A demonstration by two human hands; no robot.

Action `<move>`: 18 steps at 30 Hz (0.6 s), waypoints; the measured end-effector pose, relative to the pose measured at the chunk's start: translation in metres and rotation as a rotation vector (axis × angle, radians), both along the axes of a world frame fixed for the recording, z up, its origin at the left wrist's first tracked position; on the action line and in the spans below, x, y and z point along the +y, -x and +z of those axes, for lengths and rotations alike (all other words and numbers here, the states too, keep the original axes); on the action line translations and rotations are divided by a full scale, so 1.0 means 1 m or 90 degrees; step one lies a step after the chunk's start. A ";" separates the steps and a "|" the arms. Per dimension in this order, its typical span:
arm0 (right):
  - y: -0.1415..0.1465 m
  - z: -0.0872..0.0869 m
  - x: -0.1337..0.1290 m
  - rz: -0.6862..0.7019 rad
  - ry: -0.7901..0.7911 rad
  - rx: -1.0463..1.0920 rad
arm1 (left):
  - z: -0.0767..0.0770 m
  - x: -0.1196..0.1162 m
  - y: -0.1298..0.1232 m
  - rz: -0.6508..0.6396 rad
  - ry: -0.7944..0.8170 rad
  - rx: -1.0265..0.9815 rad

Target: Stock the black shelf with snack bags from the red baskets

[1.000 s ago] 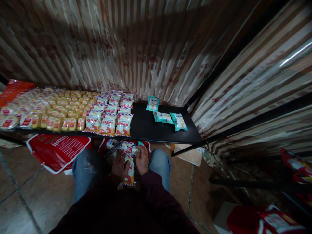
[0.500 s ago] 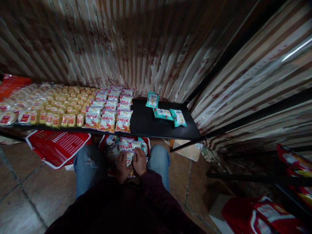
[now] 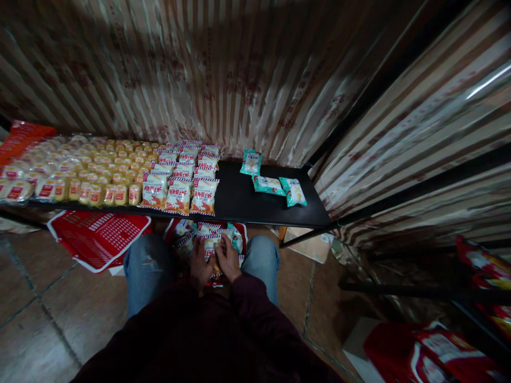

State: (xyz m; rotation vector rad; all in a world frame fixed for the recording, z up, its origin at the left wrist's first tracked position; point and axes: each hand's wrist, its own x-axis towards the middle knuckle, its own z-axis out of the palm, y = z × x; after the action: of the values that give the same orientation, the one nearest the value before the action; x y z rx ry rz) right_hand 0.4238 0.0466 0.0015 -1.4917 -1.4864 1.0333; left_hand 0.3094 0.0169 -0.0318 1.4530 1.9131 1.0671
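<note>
Between my knees, a white and orange snack bag [image 3: 210, 248] is held from both sides. My left hand [image 3: 200, 264] grips its left edge, and my right hand [image 3: 229, 259] has its right edge. Beneath it sits a red basket [image 3: 245, 234] filled with more snack bags, some of the same kind and some green and white. On the black shelf [image 3: 235, 199] just beyond stand rows of the same shrimp-pictured snack bags [image 3: 203, 196]. To their right lie three green and white bags [image 3: 266, 184].
Packed yellow cakes [image 3: 93, 194] fill the shelf's left part, with an orange bag [image 3: 22, 139] at the far end. An upturned-looking red basket [image 3: 99, 242] is left of my knee. Black metal bars [image 3: 305, 236] frame the shelf. Red packages [image 3: 431, 351] lie at lower right.
My hands have drawn a snack bag up from the basket's contents, and it now shows more fully between them. The view has shifted slightly; the shelf goods look unchanged.
</note>
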 end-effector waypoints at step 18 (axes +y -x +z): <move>0.007 0.015 0.006 -0.039 0.014 0.066 | 0.029 0.010 0.005 0.007 -0.043 -0.145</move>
State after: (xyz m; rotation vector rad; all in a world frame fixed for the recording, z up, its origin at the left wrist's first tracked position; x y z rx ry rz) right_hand 0.4169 0.0527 0.0168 -1.4664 -1.3531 1.0774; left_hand 0.3047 0.0271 -0.0025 1.2953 1.7419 1.2558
